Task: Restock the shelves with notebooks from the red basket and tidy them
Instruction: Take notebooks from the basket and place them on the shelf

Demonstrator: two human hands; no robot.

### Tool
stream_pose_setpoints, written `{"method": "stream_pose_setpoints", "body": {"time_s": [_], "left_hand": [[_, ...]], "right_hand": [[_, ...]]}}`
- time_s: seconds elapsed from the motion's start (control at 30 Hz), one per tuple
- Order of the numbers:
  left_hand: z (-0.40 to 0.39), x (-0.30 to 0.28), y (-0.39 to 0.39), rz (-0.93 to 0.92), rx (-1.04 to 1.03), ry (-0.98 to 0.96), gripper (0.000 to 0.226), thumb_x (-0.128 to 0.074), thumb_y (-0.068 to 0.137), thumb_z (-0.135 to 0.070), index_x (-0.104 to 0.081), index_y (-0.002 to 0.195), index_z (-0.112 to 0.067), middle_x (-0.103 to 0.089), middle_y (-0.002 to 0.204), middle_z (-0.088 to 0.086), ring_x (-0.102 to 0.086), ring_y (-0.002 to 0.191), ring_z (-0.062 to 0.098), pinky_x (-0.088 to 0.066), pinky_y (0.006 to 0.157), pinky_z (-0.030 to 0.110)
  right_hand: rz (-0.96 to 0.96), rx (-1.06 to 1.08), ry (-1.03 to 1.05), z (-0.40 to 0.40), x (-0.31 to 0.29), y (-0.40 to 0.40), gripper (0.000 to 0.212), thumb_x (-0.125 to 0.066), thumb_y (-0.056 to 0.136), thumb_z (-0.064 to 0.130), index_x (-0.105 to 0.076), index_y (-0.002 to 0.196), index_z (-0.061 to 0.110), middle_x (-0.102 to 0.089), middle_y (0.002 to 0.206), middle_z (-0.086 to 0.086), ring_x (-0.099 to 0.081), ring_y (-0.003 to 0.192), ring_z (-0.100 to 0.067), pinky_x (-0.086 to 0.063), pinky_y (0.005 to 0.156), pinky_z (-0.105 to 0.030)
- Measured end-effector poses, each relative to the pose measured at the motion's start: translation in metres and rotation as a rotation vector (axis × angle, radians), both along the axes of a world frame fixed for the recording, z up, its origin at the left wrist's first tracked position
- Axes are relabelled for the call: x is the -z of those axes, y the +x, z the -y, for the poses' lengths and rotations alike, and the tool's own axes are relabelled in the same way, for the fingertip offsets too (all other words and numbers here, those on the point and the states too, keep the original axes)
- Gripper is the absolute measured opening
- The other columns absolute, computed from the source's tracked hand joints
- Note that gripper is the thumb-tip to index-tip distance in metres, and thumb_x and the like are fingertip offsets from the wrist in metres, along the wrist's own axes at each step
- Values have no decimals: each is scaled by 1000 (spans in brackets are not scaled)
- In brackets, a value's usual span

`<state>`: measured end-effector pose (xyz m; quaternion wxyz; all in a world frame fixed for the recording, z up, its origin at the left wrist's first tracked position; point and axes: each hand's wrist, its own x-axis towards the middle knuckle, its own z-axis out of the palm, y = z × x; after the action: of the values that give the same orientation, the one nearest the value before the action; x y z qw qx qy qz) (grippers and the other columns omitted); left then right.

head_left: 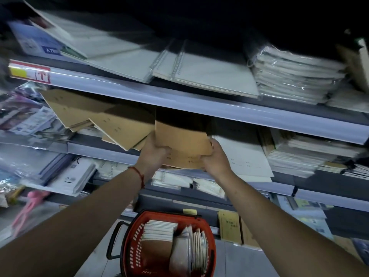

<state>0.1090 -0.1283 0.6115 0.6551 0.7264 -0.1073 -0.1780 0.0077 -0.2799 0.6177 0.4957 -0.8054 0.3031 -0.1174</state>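
Both hands are holding a stack of kraft-cover notebooks (182, 145) at the front lip of the middle shelf (259, 118). The left hand (154, 154) is gripping the stack's near left corner, thumb curled on top; the right hand (216, 158) is gripping the near right corner, fingers wrapped under the edge, thumb hidden. The stack's far half is lying in shadow under the shelf above. It is sitting between a fanned, skewed pile of kraft notebooks (99, 116) on the left and white-cover notebooks (243, 156) on the right, touching both.

Judgement: step in hand is seating and squaring this stack. To do it well: keep both corners level, push straight back rather than at an angle, and hold the spines together so that the covers do not fan. The left pile is overhanging into the slot; nudging it aside first looks advisable.

The red basket (131, 246) is standing on the floor below, between the forearms, with more notebooks (159, 229) upright inside. Restocking looks unfinished.
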Motion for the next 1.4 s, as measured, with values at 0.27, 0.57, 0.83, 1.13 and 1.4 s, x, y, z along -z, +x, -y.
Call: {"method": "stream_pose_setpoints", "body": {"time_s": [0.27,0.57,0.83,1.13,1.4], "left_hand": [[13,25,37,293,185,580,55,-62,88,-20,-53,143,-23,-69,113,4,-65,85,17,-50,81,25],[20,14,50,651,387,1196,55,-39,103,-37,-28,156,-29,-58,139,10,-57,121,30,-45,91,32],[-53,38,6,961,74,799,32,-43,97,-39,-61,115,-20,-68,77,7,-65,64,34,-44,51,32],[-170,204,-62,401,466,1067,48,-50,93,-44,-52,138,-32,-62,127,3,-64,110,27,-55,85,38],[-223,331,-80,15,576,1302,51,-47,96,-52,-46,143,-33,-50,145,8,-59,120,31,-53,95,39]], "right_hand": [[-462,-87,-496,23,10,39,41,-58,93,18,-56,134,19,-35,142,-10,-60,91,-27,-47,77,-29],[-822,-365,-853,2,12,45,40,-55,90,6,-60,129,10,-58,132,-9,-59,117,-28,-53,91,-35],[-146,-519,-986,-31,18,-3,27,-52,94,27,-65,114,15,-57,112,-8,-55,101,-28,-47,83,-38],[-570,-850,-703,-84,173,-64,41,-47,97,36,-55,133,19,-57,133,-4,-48,125,-28,-33,107,-37],[-892,-871,-511,-96,311,-87,59,-49,94,51,-46,145,21,-59,136,-8,-53,123,-31,-42,102,-37]]}}
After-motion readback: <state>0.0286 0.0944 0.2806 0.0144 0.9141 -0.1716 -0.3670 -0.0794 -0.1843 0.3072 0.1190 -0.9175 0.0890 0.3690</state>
